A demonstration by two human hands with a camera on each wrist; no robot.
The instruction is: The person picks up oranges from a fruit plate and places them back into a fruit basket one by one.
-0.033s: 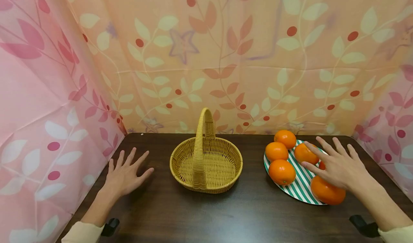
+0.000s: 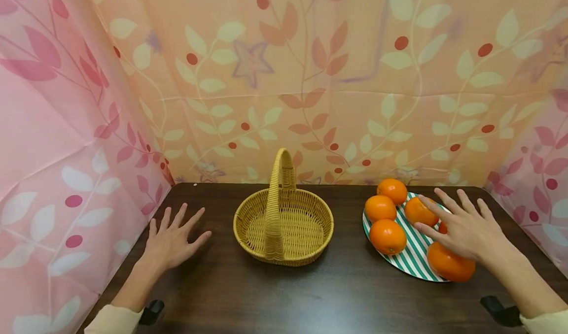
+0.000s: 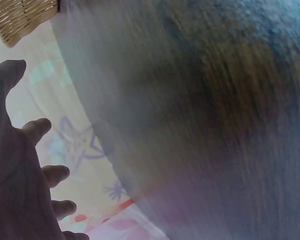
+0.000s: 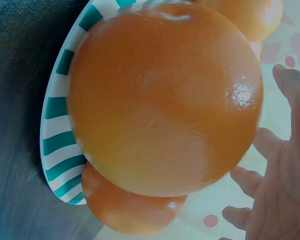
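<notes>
A yellow wicker basket (image 2: 306, 225) with a tall arched handle stands at the middle of the table, with nothing inside it. To its right, several oranges (image 2: 388, 236) lie on a plate (image 2: 419, 265) with green and white stripes. My right hand (image 2: 472, 230) is over the right side of that plate, fingers spread and holding nothing, hiding part of the fruit. One large orange (image 4: 165, 100) fills much of the right wrist view, beside the fingers. Left of the basket, my left hand (image 2: 170, 243) is spread over the table and holds nothing.
The dark wooden table (image 2: 266, 299) ends at the back against a flowered curtain (image 2: 310, 78). More pink cloth (image 2: 44, 151) hangs at the left side, and also at the right. A black strap piece (image 2: 152, 312) shows at the left wrist.
</notes>
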